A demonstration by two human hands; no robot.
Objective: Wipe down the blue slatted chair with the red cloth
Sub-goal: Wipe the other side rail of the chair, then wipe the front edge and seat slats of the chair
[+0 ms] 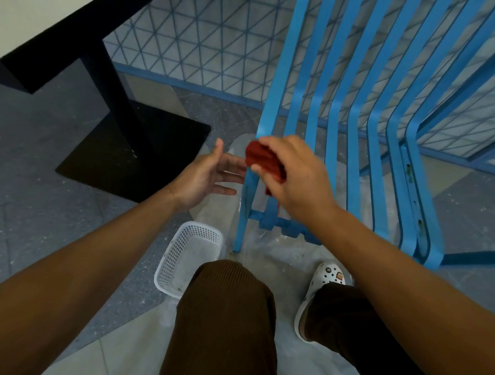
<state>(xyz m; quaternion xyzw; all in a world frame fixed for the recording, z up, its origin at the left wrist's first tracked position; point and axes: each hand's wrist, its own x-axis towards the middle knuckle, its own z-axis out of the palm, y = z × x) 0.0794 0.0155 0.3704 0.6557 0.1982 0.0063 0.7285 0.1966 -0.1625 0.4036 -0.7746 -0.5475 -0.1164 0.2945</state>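
Your right hand (294, 172) grips the bunched red cloth (263, 161) against the leftmost slat of the blue slatted chair (358, 130), just above frame centre. Your left hand (204, 175) hangs wide open at nine o'clock of the cloth, touching nothing. A white mesh basket (189, 257) sits at six o'clock, beside your knee. The black table base (133, 152) stands at nine o'clock, on speckled grey floor.

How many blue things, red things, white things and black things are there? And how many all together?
Blue: 1, the slatted chair
Red: 1, the cloth in the right hand
White: 2, the basket and the shoe
Black: 1, the table
Total: 5
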